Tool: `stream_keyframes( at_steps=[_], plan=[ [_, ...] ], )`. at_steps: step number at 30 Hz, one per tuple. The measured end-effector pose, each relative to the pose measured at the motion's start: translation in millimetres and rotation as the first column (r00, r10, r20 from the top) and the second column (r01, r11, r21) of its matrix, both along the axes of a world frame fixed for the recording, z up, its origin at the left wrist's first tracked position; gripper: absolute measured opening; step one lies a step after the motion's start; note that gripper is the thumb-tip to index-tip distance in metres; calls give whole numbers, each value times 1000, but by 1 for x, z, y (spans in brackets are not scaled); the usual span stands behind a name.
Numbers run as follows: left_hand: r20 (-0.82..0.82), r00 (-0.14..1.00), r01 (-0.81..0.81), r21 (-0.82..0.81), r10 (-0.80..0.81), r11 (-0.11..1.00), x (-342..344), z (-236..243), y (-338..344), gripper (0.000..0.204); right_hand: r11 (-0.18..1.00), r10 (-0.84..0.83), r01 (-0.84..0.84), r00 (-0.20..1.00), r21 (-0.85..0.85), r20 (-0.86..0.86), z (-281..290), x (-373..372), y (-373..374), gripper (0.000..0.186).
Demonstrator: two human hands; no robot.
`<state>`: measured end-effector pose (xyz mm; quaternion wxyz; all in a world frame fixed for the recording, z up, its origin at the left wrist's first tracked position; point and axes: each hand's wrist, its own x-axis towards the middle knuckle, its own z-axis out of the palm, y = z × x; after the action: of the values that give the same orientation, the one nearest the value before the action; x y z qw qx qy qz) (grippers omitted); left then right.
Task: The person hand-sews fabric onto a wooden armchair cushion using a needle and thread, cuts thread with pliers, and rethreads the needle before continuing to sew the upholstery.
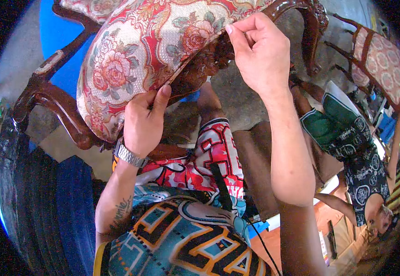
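Note:
A chair seat covered in floral upholstery fabric [117, 64], cream and red with roses, fills the upper middle, set in a carved, glossy brown wooden frame [200, 69]. Along the fabric's lower edge runs a thin trim strip [188, 62], stretched between my hands. My left hand [144, 117], with a metal watch on the wrist, is closed at the near end of this edge, thumb on top and fingers partly hidden. Farther right and higher, my right hand [259, 50] pinches the strip between thumb and forefinger at the seat's edge.
Curved wooden legs [66, 115] stick out at left and right of the seat. At the right, another person [356, 152] is beside a second upholstered chair [379, 64]. Dark blue folded material [71, 193] lies at the left, and a brown surface [259, 170] is by my right forearm.

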<state>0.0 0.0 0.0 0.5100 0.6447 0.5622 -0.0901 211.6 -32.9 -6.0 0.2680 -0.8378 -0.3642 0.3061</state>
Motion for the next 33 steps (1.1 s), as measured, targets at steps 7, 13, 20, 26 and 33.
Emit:
stream_keyframes(
  at_steps=[7,13,20,26,33],
  plan=[
    [27,996,-79,-39,80,996,-4,-8,1,50,1000,-5,6,1000,-30,28,5,-6,10,12],
    [10,998,-68,-33,68,997,-4,-8,2,51,995,-102,102,992,-7,-79,2,-7,7,13],
    [44,995,-90,-21,91,996,-3,-8,0,50,997,-64,60,994,54,90,3,-11,4,13],
    [16,996,-84,-23,84,996,-1,-4,0,50,996,-41,38,999,85,28,-1,-7,3,13],
    [35,998,-62,25,61,998,-3,-8,-2,49,996,-54,45,993,-83,-109,9,-3,10,13]
  ],
)
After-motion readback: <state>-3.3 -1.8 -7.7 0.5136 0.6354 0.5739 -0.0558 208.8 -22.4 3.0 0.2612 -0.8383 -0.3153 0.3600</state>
